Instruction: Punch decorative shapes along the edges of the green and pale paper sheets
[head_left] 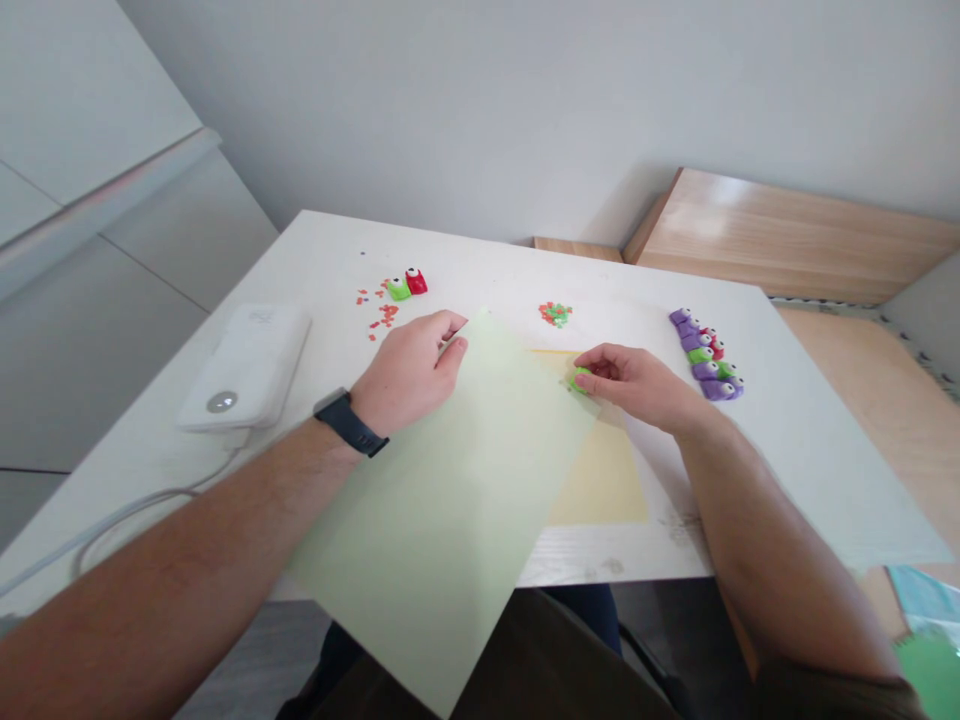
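Note:
My left hand (420,365) pinches a corner of a large pale green paper sheet (442,500) between thumb and fingers. The sheet hangs tilted over the table's front edge. My right hand (630,385) is closed on a small bright green craft punch (580,380) at the sheet's right edge; the fingers hide most of it. Under the green sheet lies a yellow paper sheet (604,475), partly covered. Beyond my hands is a pile of red and green paper bits (555,315).
A green punch (398,289) and a red punch (415,281) stand at the back left near scattered red paper bits (386,316). Several purple, red and green punches (705,355) line up at right. A white power bank (247,365) with a cable lies at left.

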